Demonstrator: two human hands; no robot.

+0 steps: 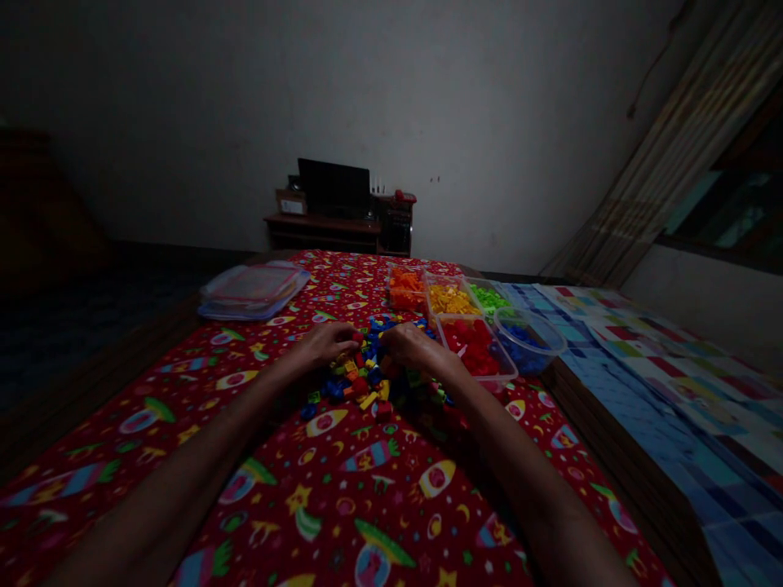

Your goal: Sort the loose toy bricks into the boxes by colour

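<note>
A mixed pile of small toy building blocks (369, 377) in blue, yellow, red, orange and green lies on the red patterned cloth (373, 456). At the pile's left side my left hand (327, 342) is closed, with a red block (357, 336) at its fingertips. My right hand (411, 344) reaches into the right side of the pile, fingers curled downward; what they hold, if anything, is hidden. Right beside that hand stands a clear box of red blocks (471, 346).
Behind the red box are clear boxes of orange pieces (407, 289), yellow pieces (453, 300) and green pieces (488, 298). A round tub (554, 342) holds blue pieces. Stacked plastic lids (254, 289) lie at the back left. A monitor (333, 187) stands beyond, against the wall.
</note>
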